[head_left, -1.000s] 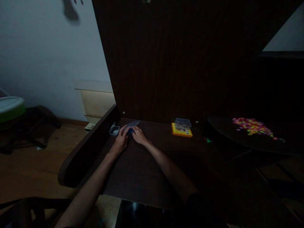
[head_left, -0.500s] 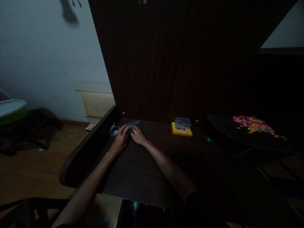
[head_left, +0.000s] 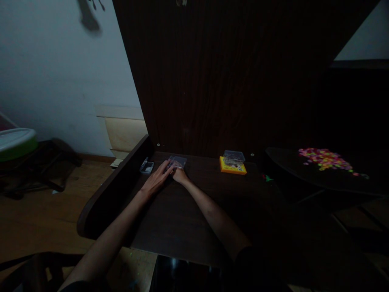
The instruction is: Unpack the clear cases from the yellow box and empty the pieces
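A clear plastic case [head_left: 180,159] is held up at a tilt over the far left part of the dark wooden desk. My right hand [head_left: 180,175] is closed on its lower edge, and some of the fingers show dimly through the plastic. On the left side, my left hand [head_left: 156,179] has its fingers stretched out, with the tips touching or very close to the case's edge. Just left of that hand sits a small clear box [head_left: 147,167] with its lid raised. The dim light hides whether anything lies inside the case.
A yellow box [head_left: 232,166] with a clear container [head_left: 234,156] on top stands at the desk's back. Farther right, a dark table [head_left: 282,162] bears a heap of colourful small pieces [head_left: 325,159]. A raised side panel [head_left: 112,190] bounds the desk's left.
The clear plastic has moved slightly right and tilted up toward me. My left fingers have straightened, and my right hand has slipped partly behind the plastic. The blue item between the hands no longer shows.
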Demonstrator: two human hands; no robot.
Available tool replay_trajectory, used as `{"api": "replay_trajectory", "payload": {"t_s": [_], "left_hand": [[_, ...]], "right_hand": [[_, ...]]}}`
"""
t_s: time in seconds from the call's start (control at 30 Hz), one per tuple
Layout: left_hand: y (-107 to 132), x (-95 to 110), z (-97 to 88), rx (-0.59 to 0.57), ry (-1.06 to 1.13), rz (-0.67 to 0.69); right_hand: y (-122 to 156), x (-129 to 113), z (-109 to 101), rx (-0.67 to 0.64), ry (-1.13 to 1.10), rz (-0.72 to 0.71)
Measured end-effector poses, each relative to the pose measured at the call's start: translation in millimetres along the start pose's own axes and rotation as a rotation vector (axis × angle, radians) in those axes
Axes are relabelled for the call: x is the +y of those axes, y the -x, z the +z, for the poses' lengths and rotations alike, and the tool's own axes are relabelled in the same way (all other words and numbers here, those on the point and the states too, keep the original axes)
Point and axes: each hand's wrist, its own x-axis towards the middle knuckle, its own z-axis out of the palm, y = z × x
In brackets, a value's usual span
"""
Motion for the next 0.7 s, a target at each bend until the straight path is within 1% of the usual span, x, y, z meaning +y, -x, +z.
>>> {"api": "replay_trajectory", "payload": {"t_s": [0.1,0.17,0.3,0.47,0.57,0.7], "left_hand": [[0.3,0.2,-1.1,-0.012,0.028,-0.033],[0.2,0.3,-1.8,0.002,0.049,-0.066],[-1.5,-0.5,-1.3,0.092,0.096,-0.11],[-4.8,-3.1,-0.5,0.167,0.133,-0.1],[-4.6,-3.8,-5.7,0.176,0.138,-0.112],[-3.7,-5.4,-18.9,0.204,0.139,-0.162]], "right_hand": [[-0.3,0.5,-1.5,0.02,0.01,0.02],[-0.5,0.5,-2.9,0.034,0.022,0.033],[-1.0,-2.8,-4.1,0.037,0.034,0.024],[0.2,-9.7,-4.7,0.022,0.021,-0.024],[1.2,-11.2,-6.0,0.023,0.018,-0.036],[2.6,-11.6,-8.1,0.031,0.019,-0.035]]}}
